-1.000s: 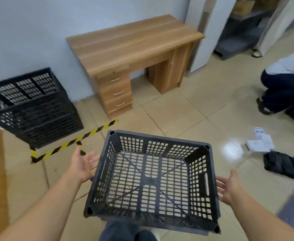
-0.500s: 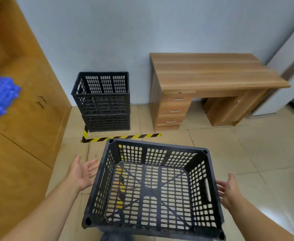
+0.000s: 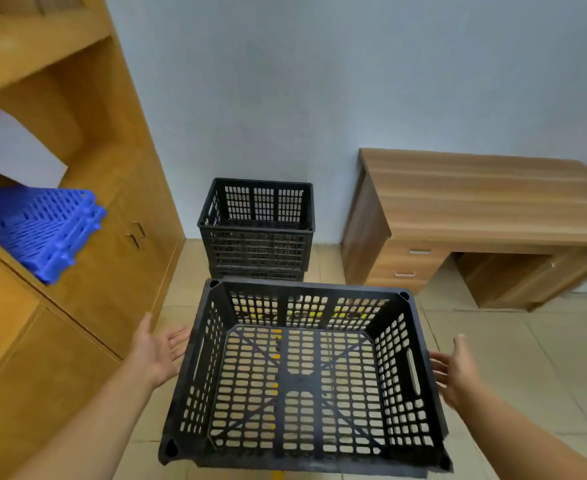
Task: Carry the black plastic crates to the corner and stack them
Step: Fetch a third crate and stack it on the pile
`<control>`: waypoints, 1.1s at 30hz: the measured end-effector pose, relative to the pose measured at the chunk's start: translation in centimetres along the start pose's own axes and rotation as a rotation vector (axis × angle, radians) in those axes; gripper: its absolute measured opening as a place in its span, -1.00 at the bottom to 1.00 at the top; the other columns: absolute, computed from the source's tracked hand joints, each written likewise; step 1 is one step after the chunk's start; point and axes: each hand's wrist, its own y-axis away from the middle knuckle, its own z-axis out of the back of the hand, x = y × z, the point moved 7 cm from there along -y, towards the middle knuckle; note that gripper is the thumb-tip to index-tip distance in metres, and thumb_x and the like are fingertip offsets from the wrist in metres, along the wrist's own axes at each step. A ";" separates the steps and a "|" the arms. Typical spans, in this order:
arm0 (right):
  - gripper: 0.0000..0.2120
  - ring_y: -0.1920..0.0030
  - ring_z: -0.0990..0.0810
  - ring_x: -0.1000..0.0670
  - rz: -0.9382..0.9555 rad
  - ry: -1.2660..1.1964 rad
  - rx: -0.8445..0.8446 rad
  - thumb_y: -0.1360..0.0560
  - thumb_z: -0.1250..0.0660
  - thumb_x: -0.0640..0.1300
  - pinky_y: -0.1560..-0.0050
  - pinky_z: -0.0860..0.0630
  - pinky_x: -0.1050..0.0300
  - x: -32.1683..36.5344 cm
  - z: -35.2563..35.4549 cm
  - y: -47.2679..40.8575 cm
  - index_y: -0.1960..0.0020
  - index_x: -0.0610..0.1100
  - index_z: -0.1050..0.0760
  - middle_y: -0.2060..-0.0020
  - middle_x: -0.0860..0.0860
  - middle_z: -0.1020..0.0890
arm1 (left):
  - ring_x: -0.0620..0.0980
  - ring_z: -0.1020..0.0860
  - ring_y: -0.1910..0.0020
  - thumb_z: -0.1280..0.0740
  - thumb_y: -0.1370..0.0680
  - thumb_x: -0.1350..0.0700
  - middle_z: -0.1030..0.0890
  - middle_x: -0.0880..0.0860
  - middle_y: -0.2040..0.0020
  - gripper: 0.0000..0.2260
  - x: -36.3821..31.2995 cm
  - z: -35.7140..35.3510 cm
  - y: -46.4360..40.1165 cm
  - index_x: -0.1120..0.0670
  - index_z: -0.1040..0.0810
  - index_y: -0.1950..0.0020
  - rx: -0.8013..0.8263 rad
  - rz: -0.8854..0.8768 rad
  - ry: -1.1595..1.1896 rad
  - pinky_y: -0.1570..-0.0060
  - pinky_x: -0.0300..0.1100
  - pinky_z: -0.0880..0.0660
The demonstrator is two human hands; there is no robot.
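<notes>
Plainly spread, the straight fingers (image 3: 177,336) of the left hand (image 3: 157,351) and those of the right hand (image 3: 456,370) press flat against opposite sides of a black crate (image 3: 302,375) carried low in the frame's centre. Just above it, mid-frame, stacked black crates (image 3: 257,230) stand on the floor (image 3: 514,348) against the wall, between a wooden cabinet (image 3: 87,237) at left and a desk (image 3: 475,209) at right.

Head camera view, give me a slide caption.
Open hands carry a black crate toward the corner stack.
</notes>
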 end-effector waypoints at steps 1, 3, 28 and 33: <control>-0.24 0.17 -0.46 -0.14 0.005 -0.001 0.004 -0.57 0.15 0.28 -0.03 -0.32 -0.05 0.9 -1.3 -0.3 -0.33 -0.35 -0.34 0.14 -0.17 -0.49 | 0.15 -0.34 -0.34 0.12 -0.49 -0.39 -0.44 0.16 -0.35 -0.23 -1.2 0.0 -0.5 0.18 -0.37 -0.37 -0.004 -0.012 0.009 -0.27 0.18 -0.23; -0.24 0.17 -0.46 -0.13 0.010 -0.005 0.008 -0.56 0.14 0.29 -0.03 -0.33 -0.05 2.7 -3.5 -1.2 -0.33 -0.34 -0.34 0.16 -0.17 -0.49 | 0.16 -0.34 -0.35 0.11 -0.49 -0.39 -0.44 0.16 -0.34 -0.24 -3.5 -0.1 -1.5 0.17 -0.36 -0.38 -0.011 -0.031 0.034 -0.32 0.19 -0.20; -0.31 0.16 -0.48 -0.14 0.037 0.023 0.215 -0.57 0.09 0.27 0.05 -0.41 -0.05 29.0 -22.8 -18.0 -0.26 -0.30 -0.42 0.14 -0.20 -0.51 | 0.18 -0.41 -0.29 0.16 -0.46 -0.42 -0.49 0.19 -0.29 -0.19 -24.0 -12.8 -15.0 0.16 -0.38 -0.36 -0.177 -0.187 0.265 -0.35 0.24 -0.19; -0.26 -0.12 -0.48 -0.21 0.074 0.035 0.243 -0.54 0.10 0.32 -0.27 -0.32 -0.18 32.5 -25.5 -19.7 -0.31 -0.28 -0.41 -0.16 -0.26 -0.53 | 0.19 -0.39 -0.32 0.17 -0.47 -0.42 -0.47 0.20 -0.31 -0.18 -28.0 -14.9 -17.2 0.17 -0.36 -0.38 -0.158 -0.211 0.291 -0.37 0.23 -0.19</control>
